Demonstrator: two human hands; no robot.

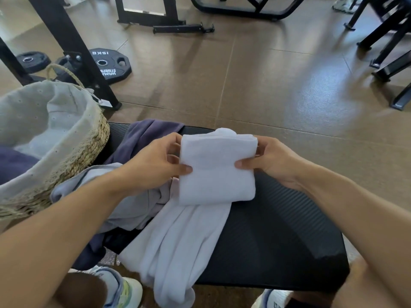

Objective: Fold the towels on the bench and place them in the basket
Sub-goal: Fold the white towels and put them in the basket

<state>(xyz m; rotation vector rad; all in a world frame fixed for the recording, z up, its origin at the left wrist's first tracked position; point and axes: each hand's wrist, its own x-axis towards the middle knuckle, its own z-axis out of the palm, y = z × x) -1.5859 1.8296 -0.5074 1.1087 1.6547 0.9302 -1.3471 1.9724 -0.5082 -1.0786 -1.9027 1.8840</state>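
Two hands are on one folded white towel (216, 167), held up just above the black bench (278, 236). The left hand (155, 163) pinches its left edge, thumb on top and fingers curled behind — the right hand (266, 161) does the same on the other edge, so the towel sits as a neat rectangle between them.

Right under it there's a messy heap taking up the left half of the bench pad: a loose white towel (178, 252) draped over the near edge and hanging toward the floor, a grey towel (124, 196) bunched beside it under the left forearm, and a dark purple towel (142, 138) crumpled further back, touching the basket side.

That woven basket (84, 152) stands at the left end of the bench, just beside the pile, with a pale cloth liner and a rope handle. Something dark blue (15, 163) already lies inside it, can't tell if it's folded.

Behind it all is gym stuff on the brown floor — a black weight plate (111, 65) lying flat, a smaller plate (33, 61) near it, and black rack legs (73, 45) rising right behind the basket. The person's pale sneakers (124, 290) poke out below the bench.
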